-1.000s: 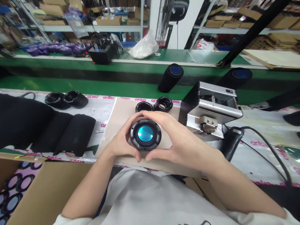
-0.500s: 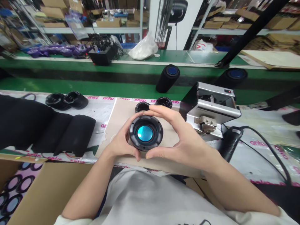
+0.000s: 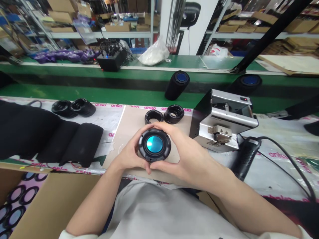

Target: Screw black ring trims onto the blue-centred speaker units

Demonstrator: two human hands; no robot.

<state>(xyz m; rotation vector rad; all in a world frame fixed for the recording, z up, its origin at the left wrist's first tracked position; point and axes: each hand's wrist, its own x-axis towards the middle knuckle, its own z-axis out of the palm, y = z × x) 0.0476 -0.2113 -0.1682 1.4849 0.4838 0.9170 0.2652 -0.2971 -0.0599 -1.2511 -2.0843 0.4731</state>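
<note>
Between my two hands is a round black speaker part point(image 3: 142, 148) with a scalloped rim and a shiny blue disc in its middle, facing up at me. My left hand point(image 3: 131, 152) curves round its left side, thumb at the lower edge. From the right, my right hand point(image 3: 185, 154) wraps it, fingers over the far edge and thumb along the near one. The fingertips of both hands meet at the far side. Just beyond them, two black rings point(image 3: 174, 114) stand on a beige board point(image 3: 119, 132). How deep the held part is, I cannot see.
A silver-and-black machine point(image 3: 224, 122) stands to the right, with a black-handled tool point(image 3: 246, 157) beside it. Black fabric-covered cylinders point(image 3: 82, 142) and two more black rings point(image 3: 82, 107) lie left. Behind, a black cylindrical speaker point(image 3: 177, 85) stands on the green surface. An open carton point(image 3: 50, 202) sits lower left.
My right hand has closed in round the speaker part, its fingers and thumb now nearer the rim. More of the two rings behind shows. The view has shifted slightly.
</note>
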